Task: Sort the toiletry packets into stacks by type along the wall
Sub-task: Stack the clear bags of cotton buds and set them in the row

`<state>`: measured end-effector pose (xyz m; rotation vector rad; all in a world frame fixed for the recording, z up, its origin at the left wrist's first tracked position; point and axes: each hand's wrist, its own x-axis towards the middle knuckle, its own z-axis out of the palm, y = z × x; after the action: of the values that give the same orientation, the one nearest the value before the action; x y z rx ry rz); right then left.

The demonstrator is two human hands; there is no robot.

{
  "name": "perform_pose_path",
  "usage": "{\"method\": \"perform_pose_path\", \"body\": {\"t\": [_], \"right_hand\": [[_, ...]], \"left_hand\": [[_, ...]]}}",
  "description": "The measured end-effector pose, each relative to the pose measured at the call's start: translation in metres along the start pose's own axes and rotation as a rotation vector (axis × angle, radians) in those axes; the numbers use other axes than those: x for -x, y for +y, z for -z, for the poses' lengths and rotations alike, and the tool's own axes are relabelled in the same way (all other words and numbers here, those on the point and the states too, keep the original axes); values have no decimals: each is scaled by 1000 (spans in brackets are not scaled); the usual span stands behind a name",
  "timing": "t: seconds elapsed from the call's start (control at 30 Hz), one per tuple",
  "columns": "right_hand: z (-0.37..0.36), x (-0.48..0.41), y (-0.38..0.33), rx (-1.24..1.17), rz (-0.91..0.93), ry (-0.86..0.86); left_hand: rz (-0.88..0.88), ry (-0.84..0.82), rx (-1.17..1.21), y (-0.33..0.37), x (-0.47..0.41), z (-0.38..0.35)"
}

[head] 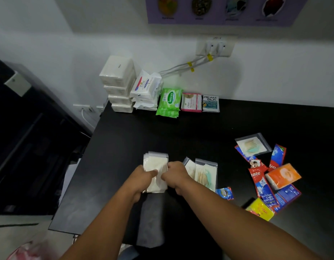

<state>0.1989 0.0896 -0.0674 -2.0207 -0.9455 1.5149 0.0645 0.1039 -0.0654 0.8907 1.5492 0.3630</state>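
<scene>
Head view is showing both hands closing on one stack of clear zip packets (156, 163) lying near the front of the black desk (181, 132). The left hand (143, 177) is gripping the stack's left edge, fingers curled under and thumb pressing on top. The right hand (176, 175) is pinching the right edge in the same way, so the stack is sitting squeezed between them. Each packet is looking pale and flat, its contents blurred.

Just right of the right hand, two loose cotton-swab packets (206, 173) are lying side by side and overlapping. Farther right, a third swab packet (252, 145) is resting among Colgate sachets (260, 182), an orange tissue pack (283, 175) and a yellow packet (261, 209).

Along the wall (275, 72), sorted stacks are standing in a row: white soap boxes (117, 83), Dove packs (145, 87), green Sanicare wipes (169, 102), pink Dove sachets (191, 102) and Cream Silk sachets (210, 103).
</scene>
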Motion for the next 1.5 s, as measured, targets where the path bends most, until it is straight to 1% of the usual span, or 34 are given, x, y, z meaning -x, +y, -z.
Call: {"method": "perform_pose_path", "body": {"t": [0.13,0.23,0.3,0.33,0.47,0.63,0.73,0.8,0.9,0.97,1.1,1.17,1.23,1.33,1.43,1.5], "right_hand": [[11,4,0,-85,97,-31],[27,0,-2,-200,161,-84],[43,-4,-1,-284,194,-136],[52,-6,-1,-266,224,-128],[95,-17,0,-104,365,61],[158,-29,7,81,517,338],[183,-43,20,117,516,405],[192,-54,29,116,509,399],[196,-65,39,112,562,392],[194,-73,44,115,573,399],[198,-93,44,74,578,493],[212,-103,37,26,524,514],[234,-116,27,4,460,532],[271,-139,14,34,445,573],[299,-166,5,95,382,576],[312,-186,1,111,293,580]], "left_hand": [[-145,-10,-51,5,3,2],[-223,-78,-27,18,1,1],[-292,-97,-80,30,0,-5],[-342,-92,-138,38,0,-11],[-577,-84,-382,67,-14,-44],[-734,6,-428,99,-41,-103],[-764,24,-390,103,-56,-136],[-783,40,-385,100,-65,-155],[-793,80,-372,91,-75,-175],[-809,128,-355,86,-79,-184],[-829,223,-372,97,-94,-198],[-824,242,-377,116,-105,-208],[-796,219,-313,138,-112,-221],[-790,242,-235,168,-124,-244],[-777,278,-309,191,-143,-265],[-739,317,-439,203,-158,-275]]}}
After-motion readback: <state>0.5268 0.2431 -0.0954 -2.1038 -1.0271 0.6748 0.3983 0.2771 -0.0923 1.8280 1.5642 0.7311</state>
